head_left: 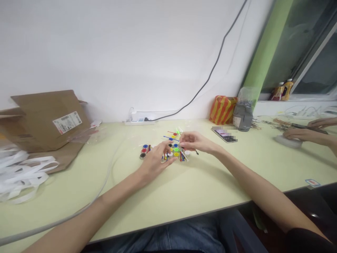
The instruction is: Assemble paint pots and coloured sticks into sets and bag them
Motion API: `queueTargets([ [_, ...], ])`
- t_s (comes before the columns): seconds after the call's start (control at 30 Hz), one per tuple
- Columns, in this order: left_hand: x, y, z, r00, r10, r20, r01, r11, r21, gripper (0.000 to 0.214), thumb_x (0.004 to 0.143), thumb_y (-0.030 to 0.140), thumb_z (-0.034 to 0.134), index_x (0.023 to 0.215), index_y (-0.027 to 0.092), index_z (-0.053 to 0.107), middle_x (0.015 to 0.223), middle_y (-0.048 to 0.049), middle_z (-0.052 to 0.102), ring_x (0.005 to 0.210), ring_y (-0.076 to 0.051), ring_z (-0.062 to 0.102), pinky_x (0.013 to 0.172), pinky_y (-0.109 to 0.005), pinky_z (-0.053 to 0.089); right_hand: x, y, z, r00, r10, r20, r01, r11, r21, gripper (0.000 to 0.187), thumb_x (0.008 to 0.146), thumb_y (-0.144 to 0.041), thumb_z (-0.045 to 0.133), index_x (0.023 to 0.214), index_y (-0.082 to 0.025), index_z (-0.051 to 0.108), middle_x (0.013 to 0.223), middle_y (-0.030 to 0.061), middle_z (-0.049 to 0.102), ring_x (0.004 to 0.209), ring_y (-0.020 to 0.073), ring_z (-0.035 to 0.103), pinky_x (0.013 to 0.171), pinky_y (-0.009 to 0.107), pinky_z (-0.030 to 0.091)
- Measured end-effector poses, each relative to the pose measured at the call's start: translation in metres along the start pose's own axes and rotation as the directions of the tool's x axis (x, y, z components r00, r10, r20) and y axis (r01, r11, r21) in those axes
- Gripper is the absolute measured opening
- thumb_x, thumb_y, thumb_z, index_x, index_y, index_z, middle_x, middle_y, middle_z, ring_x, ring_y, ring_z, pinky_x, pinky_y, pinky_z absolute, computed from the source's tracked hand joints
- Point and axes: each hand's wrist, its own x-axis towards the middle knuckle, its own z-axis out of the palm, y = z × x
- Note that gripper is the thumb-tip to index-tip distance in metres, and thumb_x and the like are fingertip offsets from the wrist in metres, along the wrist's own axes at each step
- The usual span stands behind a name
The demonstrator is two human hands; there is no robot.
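Observation:
A cluster of small coloured caps (145,150) and thin coloured sticks (171,134) lies on the pale green table (200,186). My left hand (156,162) rests over the cluster's left part, fingers curled and pinched on a small piece I cannot make out. My right hand (196,142) hovers at the cluster's right side, fingers pinched on a thin dark stick whose tip pokes out below the hand. Blue, red, black, yellow and green caps show between and beside the hands.
A torn cardboard box (50,121) and white strips (21,174) sit at the left. A power strip (139,121) with a cable lies by the wall. A phone (224,134), striped bag (222,109) and jar (242,114) stand right. Another person's hands (306,133) work at the far right.

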Motion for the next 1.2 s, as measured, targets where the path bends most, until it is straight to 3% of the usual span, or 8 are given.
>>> queueTargets([
  [0.1,-0.002,0.007,0.005,0.997,-0.082,0.0,0.081,0.988,-0.129,0.042,0.094,0.035,0.063,0.128,0.025,0.043,0.096,0.0006,0.065,0.086,-0.016,0.063,0.077,-0.03,0.048,0.006,0.006,0.03,0.997,-0.059,-0.054,0.064,0.992,0.11,0.04,0.085,-0.055,0.07,0.093,-0.018,0.059,0.065,-0.0032,0.058,0.05,0.0084,0.05,0.046,0.021,0.039],
  [0.27,-0.002,0.008,0.004,0.998,-0.015,-0.053,0.008,0.991,-0.137,0.012,0.098,0.03,0.056,0.105,0.023,0.051,0.091,0.0014,0.064,0.081,-0.014,0.062,0.073,-0.027,0.047,0.005,0.008,0.049,0.997,-0.075,-0.03,0.08,0.971,0.225,0.043,0.084,-0.054,0.072,0.102,-0.021,0.051,0.072,-0.0032,0.061,0.057,0.0124,0.06,0.055,0.025,0.049],
  [0.37,-0.001,0.002,0.0,0.993,0.085,-0.085,-0.087,0.996,-0.018,0.011,0.095,0.026,0.06,0.102,0.022,0.053,0.091,0.0006,0.065,0.081,-0.015,0.063,0.074,-0.028,0.047,0.003,0.007,0.032,0.996,-0.078,-0.035,0.082,0.988,0.132,0.041,0.089,-0.055,0.065,0.11,-0.023,0.047,0.079,0.0002,0.066,0.065,0.0155,0.064,0.06,0.028,0.05],
  [0.43,-0.001,-0.001,-0.001,0.985,0.148,-0.093,-0.142,0.988,0.068,0.012,0.094,0.025,0.061,0.103,0.021,0.054,0.093,-0.0007,0.066,0.083,-0.016,0.064,0.075,-0.029,0.047,0.0,0.011,0.009,0.987,-0.061,-0.145,0.044,0.992,-0.118,0.034,0.093,-0.052,0.059,0.109,-0.022,0.05,0.08,0.002,0.068,0.069,0.0166,0.064,0.062,0.028,0.048],
  [0.57,0.001,-0.008,-0.004,0.977,0.21,-0.042,-0.202,0.969,0.145,0.008,0.095,0.027,0.059,0.096,0.02,0.057,0.089,-0.0022,0.067,0.08,-0.017,0.063,0.073,-0.03,0.046,-0.014,0.029,-0.044,0.918,0.041,-0.394,-0.318,0.669,-0.672,0.022,0.09,-0.04,0.063,0.083,-0.019,0.06,0.084,0.0067,0.069,0.076,0.0181,0.061,0.068,0.028,0.042],
  [0.73,0.003,-0.013,-0.007,0.979,0.203,-0.024,-0.194,0.962,0.193,0.017,0.096,0.033,0.057,0.085,0.02,0.057,0.078,-0.0013,0.064,0.072,-0.016,0.059,0.068,-0.029,0.043,-0.019,0.051,-0.06,0.919,0.356,-0.17,-0.374,0.651,-0.661,0.034,0.092,-0.05,0.058,0.084,-0.017,0.062,0.081,0.005,0.07,0.066,0.0145,0.057,0.062,0.025,0.039],
  [0.87,0.004,-0.015,-0.009,0.98,0.198,-0.014,-0.189,0.954,0.231,0.02,0.099,0.034,0.054,0.085,0.02,0.058,0.078,-0.0017,0.063,0.074,-0.017,0.057,0.068,-0.03,0.041,-0.012,0.056,-0.043,0.924,0.343,-0.167,-0.344,0.558,-0.756,0.02,0.093,-0.033,0.056,0.081,-0.017,0.058,0.08,0.0042,0.066,0.066,0.0139,0.053,0.059,0.024,0.034],
  [1.2,0.001,-0.017,-0.009,0.982,0.188,-0.013,-0.18,0.959,0.22,0.014,0.096,0.032,0.056,0.089,0.02,0.059,0.081,-0.0021,0.065,0.076,-0.018,0.059,0.071,-0.031,0.043,-0.013,0.058,-0.04,0.922,0.31,-0.233,-0.369,0.521,-0.77,0.012,0.094,-0.022,0.05,0.099,-0.018,0.06,0.092,0.0079,0.069,0.073,0.0163,0.056,0.063,0.025,0.035],
])
